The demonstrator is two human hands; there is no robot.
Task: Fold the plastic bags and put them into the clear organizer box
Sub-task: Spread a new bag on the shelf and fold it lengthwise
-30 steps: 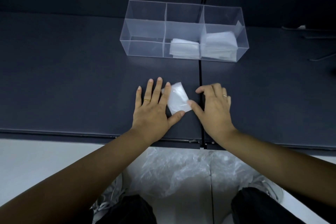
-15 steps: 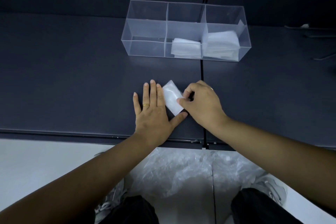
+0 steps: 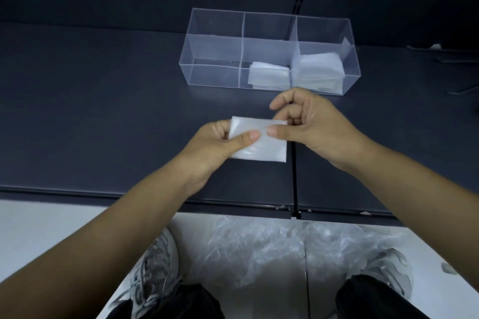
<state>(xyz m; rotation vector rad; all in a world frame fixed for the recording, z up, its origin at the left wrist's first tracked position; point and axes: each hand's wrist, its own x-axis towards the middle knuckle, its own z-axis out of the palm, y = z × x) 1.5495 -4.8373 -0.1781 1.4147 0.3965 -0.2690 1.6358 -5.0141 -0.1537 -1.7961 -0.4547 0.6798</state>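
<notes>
Pinching a folded bag [image 3: 261, 144] between thumbs and curled fingers, the left hand [image 3: 219, 141] and right hand [image 3: 311, 127] hold it near the box [image 3: 215, 41].

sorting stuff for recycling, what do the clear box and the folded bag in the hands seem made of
Organizer box: looks like clear rigid plastic, likely acrylic, glossy; the shelf and dividers show through its flat walls.
Folded bag: thin soft plastic film, milky translucent with slight sheen; creases and glints show.
</notes>
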